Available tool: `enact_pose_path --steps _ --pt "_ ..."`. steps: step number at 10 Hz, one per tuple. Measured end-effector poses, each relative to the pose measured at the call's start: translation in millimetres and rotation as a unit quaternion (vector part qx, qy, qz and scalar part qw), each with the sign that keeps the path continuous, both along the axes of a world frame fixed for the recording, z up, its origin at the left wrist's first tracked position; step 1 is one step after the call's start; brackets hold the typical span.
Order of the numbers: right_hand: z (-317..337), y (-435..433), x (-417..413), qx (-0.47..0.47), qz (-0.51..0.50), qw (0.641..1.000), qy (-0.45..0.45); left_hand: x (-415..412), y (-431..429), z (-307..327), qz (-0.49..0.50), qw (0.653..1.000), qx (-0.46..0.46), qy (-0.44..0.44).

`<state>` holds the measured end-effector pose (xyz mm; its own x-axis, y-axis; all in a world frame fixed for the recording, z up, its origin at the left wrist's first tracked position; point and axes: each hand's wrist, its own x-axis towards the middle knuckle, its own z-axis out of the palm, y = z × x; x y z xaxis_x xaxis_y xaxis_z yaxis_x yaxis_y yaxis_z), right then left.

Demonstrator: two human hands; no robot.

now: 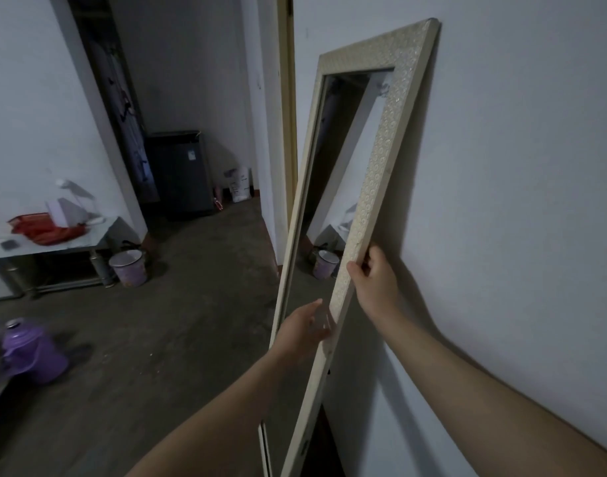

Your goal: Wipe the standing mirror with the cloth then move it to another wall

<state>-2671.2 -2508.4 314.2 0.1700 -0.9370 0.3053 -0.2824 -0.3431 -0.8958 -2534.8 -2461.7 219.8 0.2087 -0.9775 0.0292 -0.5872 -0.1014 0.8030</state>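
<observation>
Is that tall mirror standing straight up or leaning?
Leaning. The mirror is tilted, its top corner at the wall. The right hand grips its right frame edge; the left hand is at the glass.

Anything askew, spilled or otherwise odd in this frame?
The standing mirror is tilted, its top corner against the wall, with the right hand gripping its frame edge. A purple kettle-like jug sits on the bare floor. No spill or cloth visible.

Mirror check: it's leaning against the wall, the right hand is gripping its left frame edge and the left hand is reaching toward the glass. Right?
Not quite. The head view shows the right hand gripping the right frame edge of the mirror, not the left. The rest holds: it leans against the wall and the left hand reaches toward the glass.
</observation>
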Motion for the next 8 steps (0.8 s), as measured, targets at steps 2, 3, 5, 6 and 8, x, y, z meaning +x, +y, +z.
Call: enact_pose_path --steps 2,3,5,6,8 --pt "-7 5 2 -0.003 -0.012 0.999 -0.036 10 21 7 0.041 0.999 0.001 -0.027" --pt "-10 11 1 -0.015 -0.019 0.999 -0.048 16 29 12 0.069 0.998 0.001 -0.004" --pt "-20 24 0 -0.048 -0.021 0.997 -0.055 35 47 26 0.073 0.996 -0.040 -0.025" --pt "-16 32 3 -0.069 -0.055 0.993 -0.073 47 61 43 0.074 0.994 -0.049 -0.057" --pt "-3 54 15 -0.173 -0.122 0.975 -0.063 92 84 59 0.092 0.987 -0.072 -0.111"
